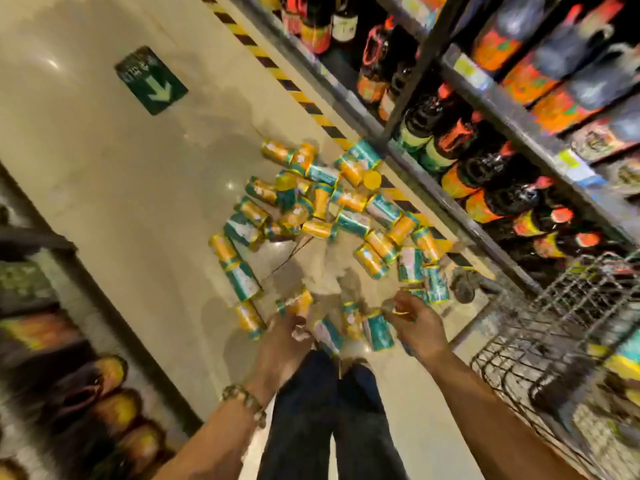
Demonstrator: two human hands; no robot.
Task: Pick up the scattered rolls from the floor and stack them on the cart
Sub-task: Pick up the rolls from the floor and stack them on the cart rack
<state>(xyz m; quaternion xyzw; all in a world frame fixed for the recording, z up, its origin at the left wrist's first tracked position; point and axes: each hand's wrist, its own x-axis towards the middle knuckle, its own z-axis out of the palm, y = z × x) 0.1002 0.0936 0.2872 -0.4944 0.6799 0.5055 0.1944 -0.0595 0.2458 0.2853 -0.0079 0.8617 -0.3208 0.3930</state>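
Observation:
Several teal and orange rolls [322, 216] lie scattered in a heap on the shiny floor ahead of my legs. My left hand [284, 344] reaches down with curled fingers right at an orange roll [300, 304]; motion blur hides whether it grips it. My right hand [417, 329] is closed around a roll, with teal showing under the palm and another teal roll [379, 332] just left of it. The wire cart [554, 327] stands to the right of my right hand, with some yellow and teal items inside it.
Shelves of dark bottles [485, 161] line the right side behind a yellow-black tape strip [298, 95]. Another shelf with bottles [79, 393] runs along the left. A green arrow sign [151, 81] is stuck on the floor. A cart wheel [464, 289] sits near the rolls.

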